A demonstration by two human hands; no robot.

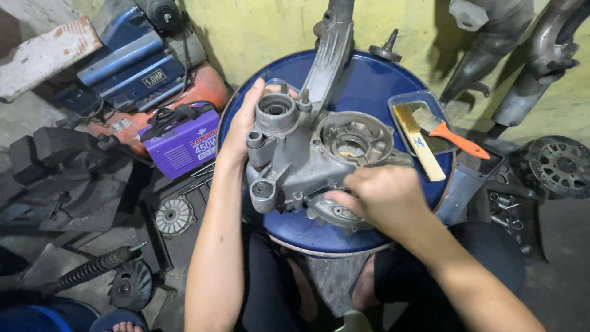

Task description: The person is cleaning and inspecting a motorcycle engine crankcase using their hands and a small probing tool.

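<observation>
A grey cast-metal engine casing [313,154] with a long arm reaching up to the wall rests on the round blue drum top [369,86]. My left hand [243,126] grips the casing's left side, beside a round bore. My right hand [378,193] is closed at the casing's lower right edge, over a finned round part [335,214]; whatever the fingers pinch is hidden.
A small blue tray [399,99] on the drum holds a wooden-handled brush [418,141] and an orange-handled brush [452,135]. A purple welder box [184,142] and a compressor [141,67] stand left. Exhaust pipes [528,67], a wheel hub [562,166] and loose parts lie right.
</observation>
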